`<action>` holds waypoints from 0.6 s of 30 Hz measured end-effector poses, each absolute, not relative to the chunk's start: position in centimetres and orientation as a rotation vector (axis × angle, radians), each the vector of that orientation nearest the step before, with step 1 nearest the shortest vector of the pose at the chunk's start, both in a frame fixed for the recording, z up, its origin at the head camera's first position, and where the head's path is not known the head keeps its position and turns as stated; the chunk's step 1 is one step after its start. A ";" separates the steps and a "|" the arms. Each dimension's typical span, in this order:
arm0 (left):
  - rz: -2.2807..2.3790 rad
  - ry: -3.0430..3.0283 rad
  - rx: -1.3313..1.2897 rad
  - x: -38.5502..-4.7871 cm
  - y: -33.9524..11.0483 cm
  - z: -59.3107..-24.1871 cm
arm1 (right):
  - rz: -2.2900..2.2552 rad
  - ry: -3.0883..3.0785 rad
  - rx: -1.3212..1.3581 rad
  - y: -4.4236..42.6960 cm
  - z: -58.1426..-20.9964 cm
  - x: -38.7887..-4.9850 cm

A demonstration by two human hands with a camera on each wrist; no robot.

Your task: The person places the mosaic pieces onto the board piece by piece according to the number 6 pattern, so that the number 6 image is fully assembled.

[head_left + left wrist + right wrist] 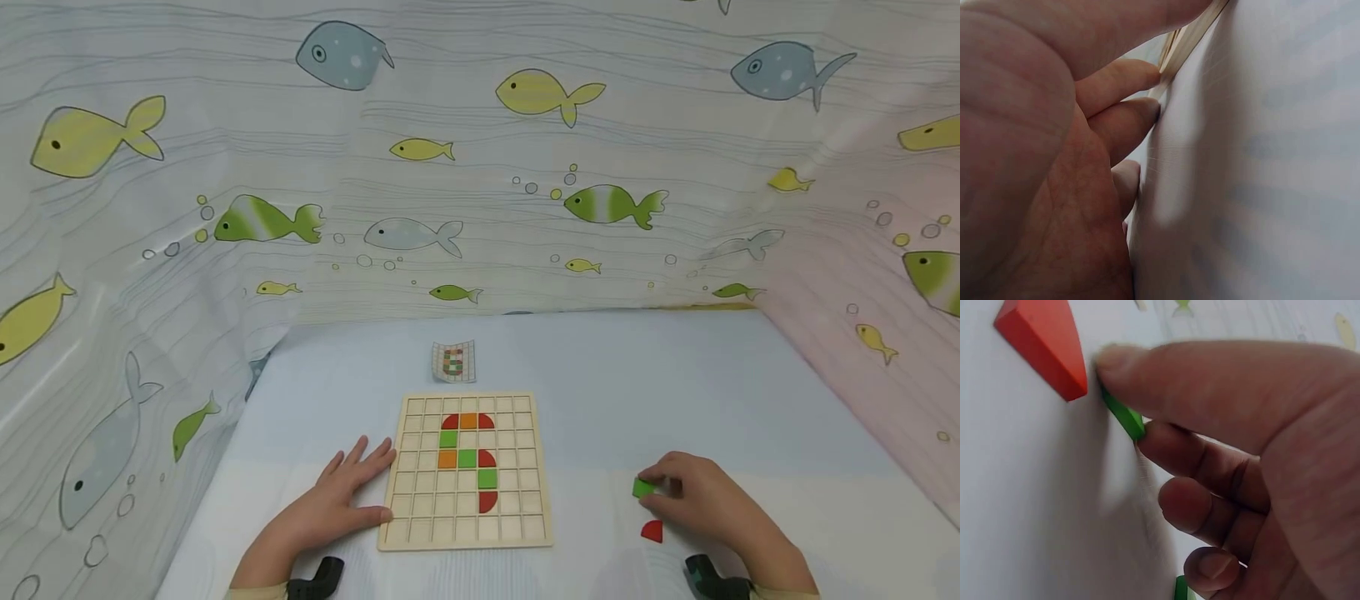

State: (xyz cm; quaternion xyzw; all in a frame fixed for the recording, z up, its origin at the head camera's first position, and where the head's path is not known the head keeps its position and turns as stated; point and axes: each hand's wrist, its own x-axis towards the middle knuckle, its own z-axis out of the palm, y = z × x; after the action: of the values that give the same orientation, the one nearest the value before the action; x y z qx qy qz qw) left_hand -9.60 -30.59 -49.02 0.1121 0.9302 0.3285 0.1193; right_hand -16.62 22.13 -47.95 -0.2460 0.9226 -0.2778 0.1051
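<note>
A wooden grid board lies flat on the table with red, orange and green pieces in some cells, in a bent line. My left hand rests beside it, fingers spread; the thumb and a fingertip touch the board's left edge. In the left wrist view, the fingers meet the board's side. Off to the right, my right hand pinches a green square block between thumb and forefinger, low over the table. Just nearer lies a red quarter-round block, apart from the hand.
Behind the board lies a small printed card with a coloured grid pattern. A fish-printed curtain hangs around the back and sides of the white table. Another green piece shows at the bottom of the right wrist view.
</note>
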 end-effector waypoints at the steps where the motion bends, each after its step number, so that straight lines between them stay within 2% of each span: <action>1: 0.957 2.723 0.328 -9.7 -30.6 -48.9 | -0.807 2.731 -0.722 22.1 -47.8 -16.8; 18: 0.975 2.716 0.356 -9.5 -30.5 -48.5 | -0.717 2.851 -0.715 21.3 -48.4 -16.7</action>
State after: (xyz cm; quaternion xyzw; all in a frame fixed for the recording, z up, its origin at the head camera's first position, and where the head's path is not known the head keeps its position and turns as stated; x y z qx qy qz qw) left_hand -9.49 -30.50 -48.49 0.1215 0.9277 0.3331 0.1169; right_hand -16.69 21.30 -48.39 -0.2361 0.9407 -0.2366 0.0581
